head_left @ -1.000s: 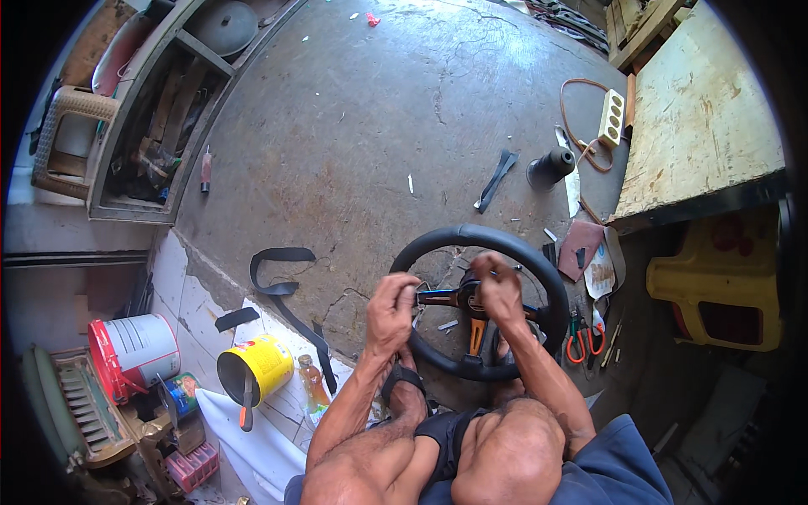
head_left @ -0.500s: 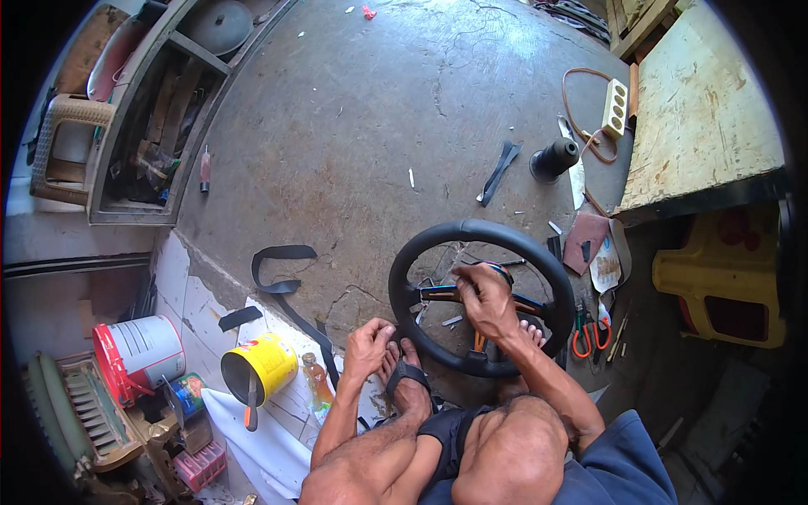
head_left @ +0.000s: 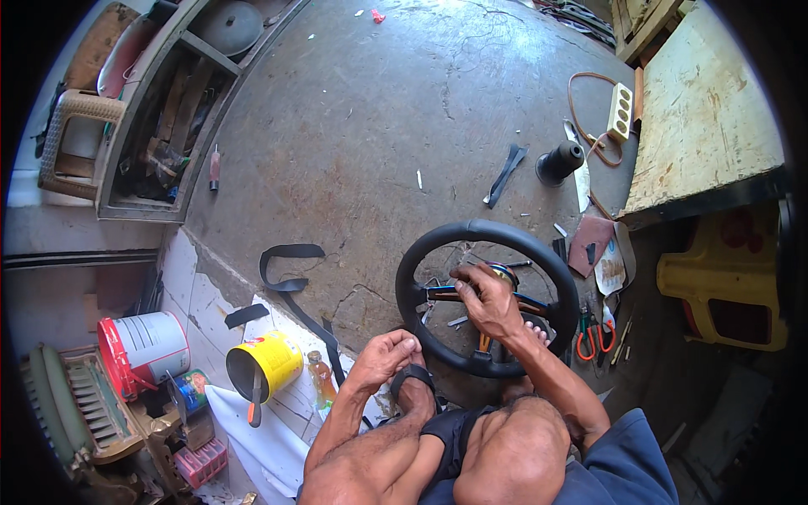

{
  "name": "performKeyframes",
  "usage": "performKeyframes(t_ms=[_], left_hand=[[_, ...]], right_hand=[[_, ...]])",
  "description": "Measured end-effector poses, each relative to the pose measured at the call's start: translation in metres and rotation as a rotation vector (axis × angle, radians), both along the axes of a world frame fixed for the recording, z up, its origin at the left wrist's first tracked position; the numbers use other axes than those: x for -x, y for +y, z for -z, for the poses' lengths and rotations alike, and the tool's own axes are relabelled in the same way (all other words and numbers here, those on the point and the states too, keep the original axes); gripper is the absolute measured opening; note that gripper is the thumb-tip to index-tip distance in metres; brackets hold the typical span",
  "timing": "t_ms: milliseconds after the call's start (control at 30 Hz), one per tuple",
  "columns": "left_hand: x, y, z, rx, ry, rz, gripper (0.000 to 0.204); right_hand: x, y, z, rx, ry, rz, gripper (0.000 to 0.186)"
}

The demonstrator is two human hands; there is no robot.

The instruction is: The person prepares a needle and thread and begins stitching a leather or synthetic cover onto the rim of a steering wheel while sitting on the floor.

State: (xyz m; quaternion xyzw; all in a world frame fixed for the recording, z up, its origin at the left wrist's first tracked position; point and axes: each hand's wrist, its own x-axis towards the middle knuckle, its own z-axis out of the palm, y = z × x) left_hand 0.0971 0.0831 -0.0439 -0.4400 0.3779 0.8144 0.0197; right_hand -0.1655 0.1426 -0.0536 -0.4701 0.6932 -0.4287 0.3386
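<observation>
Head view: handwork over the steering wheel (head_left: 480,230); left hand (head_left: 383,360) narrow, near-left; right hand (head_left: 491,308) curled over it, grips unclear; moving likely calls for care.

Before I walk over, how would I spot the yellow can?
Find the black steering wheel, then look left past the left hand. The yellow can sits between an amber bottle and a white-and-red bucket. Only it has an orange-handled tool at its mouth.

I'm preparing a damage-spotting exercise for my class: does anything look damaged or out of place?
Yes: the white tiles at left end in a ragged, broken edge, and the grey floor is cracked. A black strip lies loosely curled on it, as if dropped.
</observation>
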Motion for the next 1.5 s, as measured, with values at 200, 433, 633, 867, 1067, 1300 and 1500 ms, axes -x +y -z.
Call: performKeyframes(t_ms=[200,433,633,867,1067,1300,1500], left_hand=[[0.038,-0.031,-0.114,0.292,0.071,-0.016,0.022],[0.058,-0.069,-0.207,0.624,0.250,-0.203,0.031],[0.105,-0.073,-0.224,0.316,0.657,-0.410,0.035],[0.089,-0.087,-0.230,0.276,0.850,-0.623,0.037],[-0.013,-0.114,-0.201,0.415,0.793,-0.884,0.029],[-0.100,-0.090,-0.175,0.325,0.730,-0.990,0.024],[-0.170,-0.046,-0.140,0.346,0.486,-1.200,0.023]], right_hand=[[-0.006,-0.011,-0.034,0.128,-0.121,-0.266,0.033],[0.017,-0.041,-0.085,0.189,-0.157,-0.228,0.029],[-0.021,-0.027,-0.097,0.293,-0.622,-0.799,0.073],[-0.004,-0.010,-0.122,0.215,-0.872,-1.089,0.031],[0.107,0.056,-0.133,0.189,-0.418,-0.648,0.019],[0.158,0.141,-0.187,-0.306,0.149,-0.023,0.018],[0.208,0.207,-0.180,-0.341,-0.031,0.393,0.027]])
